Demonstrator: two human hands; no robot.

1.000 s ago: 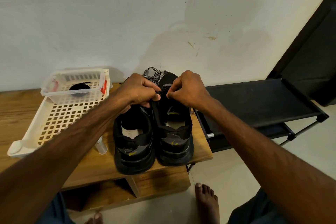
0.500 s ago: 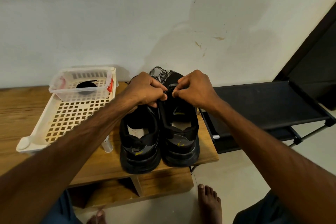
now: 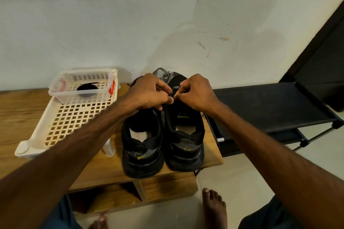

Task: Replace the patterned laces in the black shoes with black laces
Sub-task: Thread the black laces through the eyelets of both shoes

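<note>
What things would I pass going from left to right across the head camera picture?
white tray → small white tube → first black shoe → second black shoe → black shelf rack

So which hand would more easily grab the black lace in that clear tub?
Probably the left hand: the clear tub sits on its side of the shoes, while the right hand would have to cross them. Both hands pinch the right shoe's lace.
</note>
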